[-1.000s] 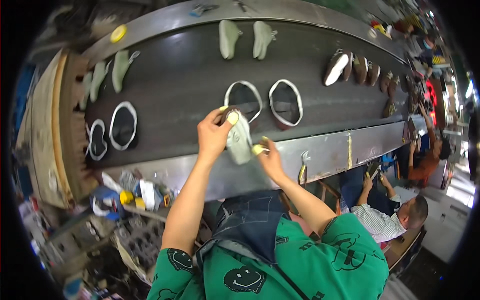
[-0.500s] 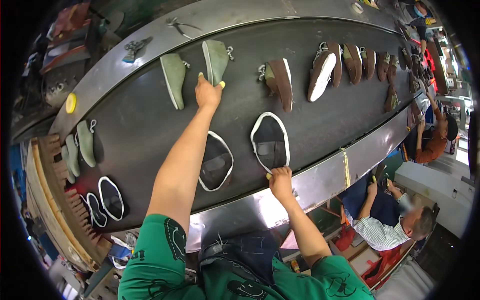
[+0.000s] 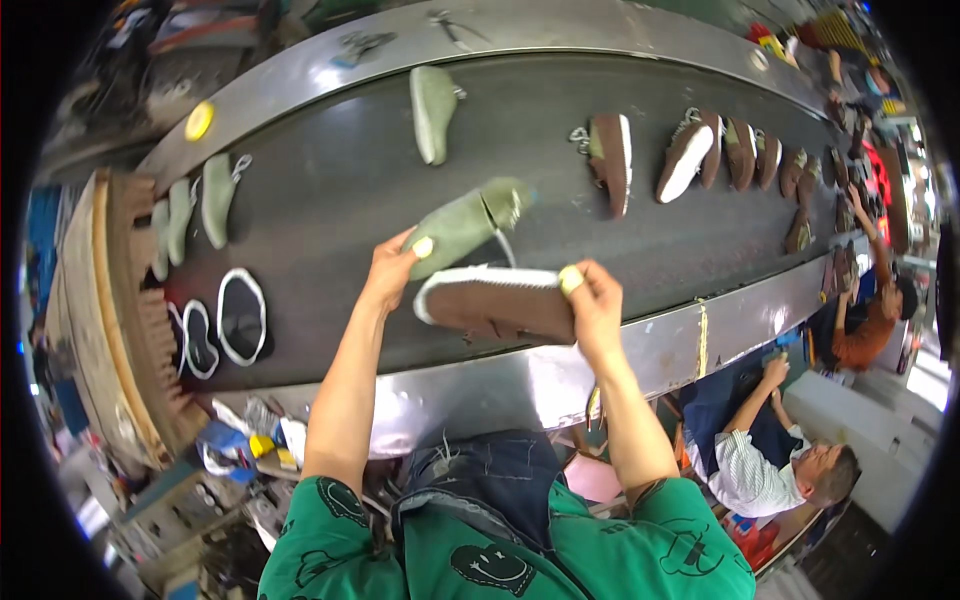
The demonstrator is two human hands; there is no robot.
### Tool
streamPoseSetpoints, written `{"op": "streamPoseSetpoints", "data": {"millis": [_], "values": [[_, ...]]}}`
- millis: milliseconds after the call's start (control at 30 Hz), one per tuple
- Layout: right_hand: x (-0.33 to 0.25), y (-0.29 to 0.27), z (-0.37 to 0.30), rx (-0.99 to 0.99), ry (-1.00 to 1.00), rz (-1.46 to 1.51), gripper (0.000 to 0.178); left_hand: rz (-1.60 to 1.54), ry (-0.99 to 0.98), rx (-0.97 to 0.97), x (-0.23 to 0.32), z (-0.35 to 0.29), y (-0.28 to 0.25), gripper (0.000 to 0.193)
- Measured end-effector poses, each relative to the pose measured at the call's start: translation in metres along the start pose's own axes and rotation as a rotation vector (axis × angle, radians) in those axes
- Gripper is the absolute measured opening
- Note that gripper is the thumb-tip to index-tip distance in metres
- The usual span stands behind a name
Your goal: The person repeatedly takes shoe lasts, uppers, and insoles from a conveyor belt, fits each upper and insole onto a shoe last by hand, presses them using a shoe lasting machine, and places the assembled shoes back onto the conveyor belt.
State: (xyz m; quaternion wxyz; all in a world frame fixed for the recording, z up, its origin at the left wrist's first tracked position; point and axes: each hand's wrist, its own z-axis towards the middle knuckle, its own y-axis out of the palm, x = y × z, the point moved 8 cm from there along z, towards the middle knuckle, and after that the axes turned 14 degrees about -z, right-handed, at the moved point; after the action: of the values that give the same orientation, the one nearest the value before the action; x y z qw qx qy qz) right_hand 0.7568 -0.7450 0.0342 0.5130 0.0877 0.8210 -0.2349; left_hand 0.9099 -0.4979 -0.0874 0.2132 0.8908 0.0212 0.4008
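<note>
My left hand [image 3: 388, 270] is closed around one end of a green shoe last [image 3: 455, 232], tilted above the dark belt. Gripped in my right hand [image 3: 598, 308] is a brown shoe upper [image 3: 495, 308] with a white edge, just below the last; whether a second upper lies behind it is hidden. Both thumbs wear yellow finger covers. Farther off, another green last [image 3: 432, 115] lies alone on the belt. Three more green lasts [image 3: 217, 200] stand at the left, near two white-rimmed uppers [image 3: 241, 317] and part of another.
Brown shoes on lasts [image 3: 611, 165], one showing a white sole [image 3: 685, 165], line the belt's right. Metal edges [image 3: 480, 395] border the belt [image 3: 330, 210]. A yellow tape roll [image 3: 199, 121] and pincers [image 3: 455, 30] lie along the far edge. Co-workers [image 3: 770, 450] are at the right.
My left hand has lifted a green last off the belt and brought it nearer. My right hand has raised a brown upper toward it. The camera view has shifted.
</note>
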Motion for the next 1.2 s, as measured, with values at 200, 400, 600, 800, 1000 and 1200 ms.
{"op": "streamPoseSetpoints", "data": {"millis": [200,400,600,800,1000,1200], "values": [[0.006,0.097,-0.025,-0.249,0.294,0.452,0.026,0.263,0.124,-0.224,0.061,-0.159,-0.056,0.036],[0.018,0.189,-0.119,-0.435,0.34,0.476,0.023,-0.339,0.154,0.215,0.058,-0.301,-0.161,0.03],[0.036,0.262,-0.227,-0.712,0.176,0.11,0.017,-0.255,0.667,0.705,0.052,-0.42,-0.242,0.02],[-0.035,0.348,-0.348,-1.202,0.005,0.142,0.02,0.033,0.901,1.148,0.074,-0.549,-0.252,0.029],[-0.068,0.406,-0.436,-1.07,-0.531,-0.086,0.02,-0.596,1.09,1.228,0.038,-0.654,-0.306,0.03],[-0.069,0.46,-0.543,-1.373,-0.761,-0.206,0.02,-0.303,0.651,1.239,-0.008,-0.784,-0.326,0.022]]}}
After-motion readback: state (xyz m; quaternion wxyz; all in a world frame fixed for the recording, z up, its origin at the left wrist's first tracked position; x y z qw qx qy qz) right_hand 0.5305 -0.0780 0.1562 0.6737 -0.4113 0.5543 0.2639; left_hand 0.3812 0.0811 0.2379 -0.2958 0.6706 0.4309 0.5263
